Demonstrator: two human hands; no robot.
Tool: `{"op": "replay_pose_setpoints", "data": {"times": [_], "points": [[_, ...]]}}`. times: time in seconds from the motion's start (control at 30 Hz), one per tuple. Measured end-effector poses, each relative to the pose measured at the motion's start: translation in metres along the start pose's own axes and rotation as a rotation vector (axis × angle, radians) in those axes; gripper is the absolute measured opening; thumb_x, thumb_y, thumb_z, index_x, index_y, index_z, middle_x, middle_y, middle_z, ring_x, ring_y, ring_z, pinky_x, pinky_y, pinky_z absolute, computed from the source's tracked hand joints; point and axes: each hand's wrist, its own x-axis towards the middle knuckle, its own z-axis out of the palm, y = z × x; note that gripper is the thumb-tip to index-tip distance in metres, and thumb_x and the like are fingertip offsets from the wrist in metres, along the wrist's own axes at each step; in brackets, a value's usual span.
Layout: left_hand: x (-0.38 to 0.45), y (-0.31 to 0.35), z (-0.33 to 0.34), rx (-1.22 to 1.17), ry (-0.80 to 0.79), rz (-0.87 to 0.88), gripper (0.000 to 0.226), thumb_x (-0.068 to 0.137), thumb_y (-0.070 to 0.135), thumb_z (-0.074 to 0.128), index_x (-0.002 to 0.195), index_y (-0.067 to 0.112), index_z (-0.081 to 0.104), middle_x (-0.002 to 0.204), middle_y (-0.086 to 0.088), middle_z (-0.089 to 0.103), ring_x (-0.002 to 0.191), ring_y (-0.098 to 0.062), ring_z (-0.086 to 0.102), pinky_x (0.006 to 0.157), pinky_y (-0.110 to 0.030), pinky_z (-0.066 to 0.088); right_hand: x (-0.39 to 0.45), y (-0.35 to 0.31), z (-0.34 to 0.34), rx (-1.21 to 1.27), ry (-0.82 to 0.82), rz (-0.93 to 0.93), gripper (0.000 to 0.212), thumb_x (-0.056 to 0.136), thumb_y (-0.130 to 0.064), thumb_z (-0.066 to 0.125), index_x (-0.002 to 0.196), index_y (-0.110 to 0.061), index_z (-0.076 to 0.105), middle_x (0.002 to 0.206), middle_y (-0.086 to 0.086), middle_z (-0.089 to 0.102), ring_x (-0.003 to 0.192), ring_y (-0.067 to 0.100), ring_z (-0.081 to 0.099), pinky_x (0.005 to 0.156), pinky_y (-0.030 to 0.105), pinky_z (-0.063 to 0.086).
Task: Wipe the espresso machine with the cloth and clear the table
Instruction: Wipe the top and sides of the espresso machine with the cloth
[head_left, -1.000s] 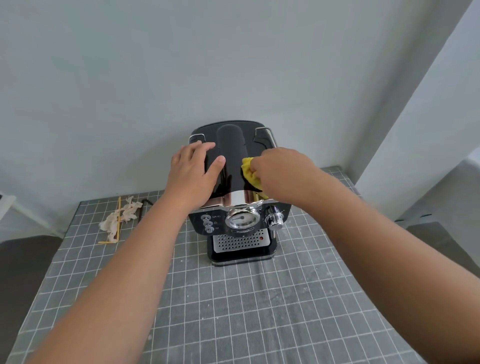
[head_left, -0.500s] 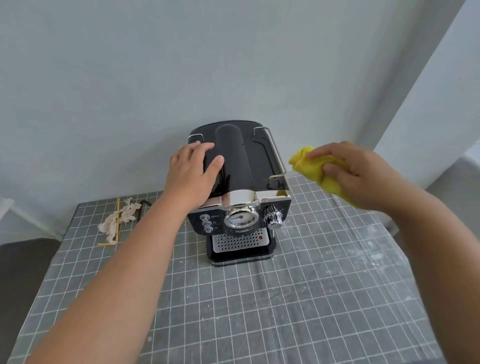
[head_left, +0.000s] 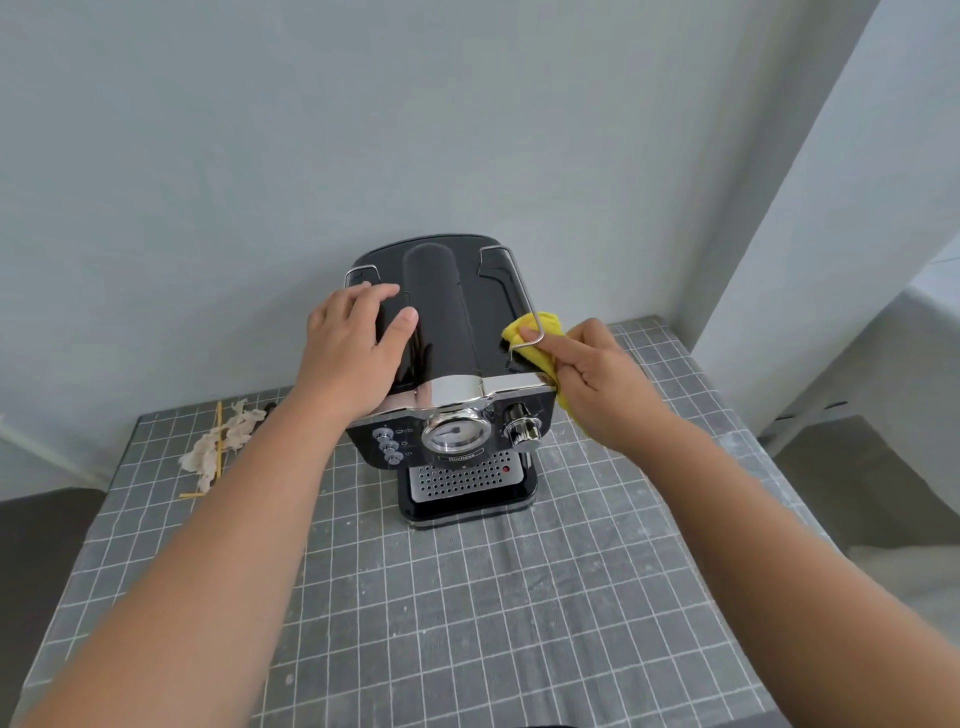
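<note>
On the grid-patterned tabletop (head_left: 519, 623), crumpled scraps (head_left: 218, 447) lie at far left. The left hand (head_left: 353, 353) rests flat and open on the espresso machine (head_left: 452, 374), steadying what looks heavy, glossy and slippery. The right hand (head_left: 597, 379), its grip closed on the soft yellow cloth (head_left: 535, 338), presses it against the machine's right top edge.

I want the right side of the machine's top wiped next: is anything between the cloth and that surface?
Yes. The thin chrome rail along the top's right edge crosses in front of the yellow cloth held by the right hand. The cloth meets the espresso machine at that rail. The left hand rests on the other side, clear of it.
</note>
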Motion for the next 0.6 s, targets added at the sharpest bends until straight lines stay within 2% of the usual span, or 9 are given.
{"op": "replay_pose_setpoints", "data": {"times": [0.1,0.3,0.4,0.47,0.53,0.6], "points": [[-0.001,0.002,0.0,0.007,0.009,-0.013,0.049,0.098,0.053,0.031,0.139,0.029,0.043,0.146,-0.003,0.039,0.14,-0.027,0.025,0.116,-0.041,0.017,-0.013,-0.003,0.0,-0.1,0.04,-0.073,0.047,0.096,-0.013,0.04,0.133,-0.039,0.053,0.1,-0.001,0.041,0.071,0.022,0.051,0.062,0.032,0.046],[-0.004,0.007,-0.004,0.001,0.004,-0.032,0.049,0.099,0.051,0.031,0.141,0.028,0.042,0.149,-0.003,0.036,0.141,-0.027,0.022,0.116,-0.041,0.016,-0.039,-0.009,-0.005,-0.149,0.037,-0.155,0.048,0.09,-0.021,0.037,0.13,-0.038,0.057,0.103,-0.002,0.044,0.064,0.015,0.044,0.048,0.023,0.035],[-0.006,0.008,-0.005,-0.016,0.0,-0.036,0.052,0.098,0.051,0.031,0.144,0.026,0.038,0.155,-0.001,0.028,0.144,-0.025,0.018,0.119,-0.042,0.014,-0.04,0.0,-0.017,-0.124,0.03,-0.133,0.046,0.089,-0.022,0.038,0.123,-0.04,0.063,0.102,-0.003,0.046,0.068,0.016,0.049,0.054,0.029,0.044],[-0.005,0.008,-0.006,0.008,-0.023,-0.041,0.056,0.098,0.053,0.029,0.148,0.026,0.032,0.16,0.002,0.018,0.148,-0.024,0.01,0.12,-0.045,0.011,-0.035,0.005,-0.025,-0.114,0.134,-0.026,0.043,0.089,-0.021,0.038,0.118,-0.034,0.066,0.099,-0.002,0.046,0.073,0.021,0.053,0.063,0.033,0.048],[-0.005,0.009,-0.006,0.125,-0.063,-0.019,0.059,0.097,0.057,0.024,0.151,0.03,0.024,0.162,0.005,0.008,0.15,-0.026,0.0,0.12,-0.05,0.005,-0.033,0.003,-0.027,-0.043,0.231,0.085,0.038,0.093,-0.014,0.042,0.115,-0.028,0.069,0.097,-0.002,0.046,0.079,0.02,0.053,0.073,0.035,0.049],[-0.004,0.01,-0.007,0.255,-0.092,0.026,0.061,0.096,0.059,0.018,0.152,0.034,0.018,0.163,0.006,0.001,0.149,-0.028,-0.008,0.117,-0.055,0.0,-0.036,-0.012,-0.018,0.027,0.235,0.086,0.037,0.094,-0.01,0.045,0.117,-0.026,0.068,0.099,0.001,0.048,0.084,0.019,0.053,0.077,0.031,0.046]]}}
